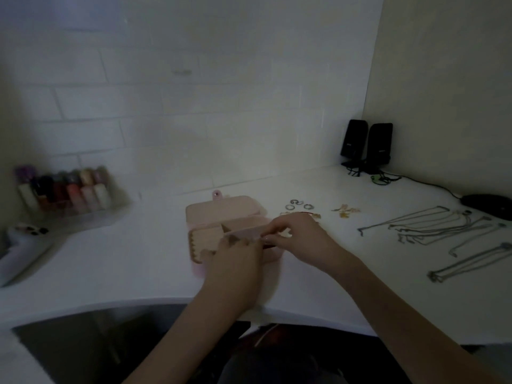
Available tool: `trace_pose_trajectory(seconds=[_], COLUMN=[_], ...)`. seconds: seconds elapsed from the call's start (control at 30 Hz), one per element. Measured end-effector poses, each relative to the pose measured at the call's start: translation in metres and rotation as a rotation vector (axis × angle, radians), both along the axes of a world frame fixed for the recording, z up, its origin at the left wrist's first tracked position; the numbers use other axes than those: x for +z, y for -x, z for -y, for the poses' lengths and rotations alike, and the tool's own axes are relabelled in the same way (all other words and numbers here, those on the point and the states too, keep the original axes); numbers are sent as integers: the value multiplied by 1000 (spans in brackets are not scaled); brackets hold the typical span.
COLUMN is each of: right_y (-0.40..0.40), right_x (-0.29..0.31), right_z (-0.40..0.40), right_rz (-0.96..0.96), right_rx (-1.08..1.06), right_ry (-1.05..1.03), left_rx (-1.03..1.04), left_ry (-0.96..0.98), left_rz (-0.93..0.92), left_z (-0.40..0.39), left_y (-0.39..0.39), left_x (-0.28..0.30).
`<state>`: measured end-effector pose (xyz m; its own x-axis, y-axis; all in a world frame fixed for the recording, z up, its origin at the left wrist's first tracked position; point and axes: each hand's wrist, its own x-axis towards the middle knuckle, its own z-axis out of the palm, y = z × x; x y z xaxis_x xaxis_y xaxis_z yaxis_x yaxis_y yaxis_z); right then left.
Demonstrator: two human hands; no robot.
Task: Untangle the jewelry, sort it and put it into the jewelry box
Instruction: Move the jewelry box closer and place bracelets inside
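Note:
A pink jewelry box (pixel 199 236) lies open on the white desk, its lid (pixel 221 210) tipped back. Both hands are over its right half. My left hand (pixel 235 261) and my right hand (pixel 293 236) pinch something small between their fingertips at the box's middle divider; what it is I cannot make out. Several silver rings (pixel 300 205) and gold pieces (pixel 345 210) lie behind the box on the right. Several chains (pixel 432 227) are laid out in rows farther right.
A clear tray of nail-polish bottles (pixel 66 192) stands at the left. Two black speakers (pixel 365 146) with cables occupy the back right corner, beside a dark mouse (pixel 487 205). A pale object (pixel 19 245) lies at the far left. The desk's curved front edge (pixel 138 303) runs below.

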<state>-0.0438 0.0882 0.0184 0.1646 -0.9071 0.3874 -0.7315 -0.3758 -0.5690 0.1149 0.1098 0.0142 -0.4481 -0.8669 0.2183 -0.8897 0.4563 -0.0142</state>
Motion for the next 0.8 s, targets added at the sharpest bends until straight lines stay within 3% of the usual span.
trace_pose_trajectory(seconds=[0.1,0.27,0.37,0.63,0.8], right_y=[2,-10,-15,-12,-10], right_x=[9,25,29,17,6], right_z=[-2,1,7,15,20], right_rz=[-90,-319,-473,-408,-337], right_rx=[-20,-58,-105,-102,-110], right_ry=[-67,-137,-114,-77,-98], left_rx=[-14,-35,-32,-15,-73], left_ry=[15,-245,-164,63,1], left_rz=[-132,-344,-372,-323,-475], left_z=[17,49,55,58,53], left_y=[-13,-27,-27,-28,-30], left_x=[15,20,15,-1,-3])
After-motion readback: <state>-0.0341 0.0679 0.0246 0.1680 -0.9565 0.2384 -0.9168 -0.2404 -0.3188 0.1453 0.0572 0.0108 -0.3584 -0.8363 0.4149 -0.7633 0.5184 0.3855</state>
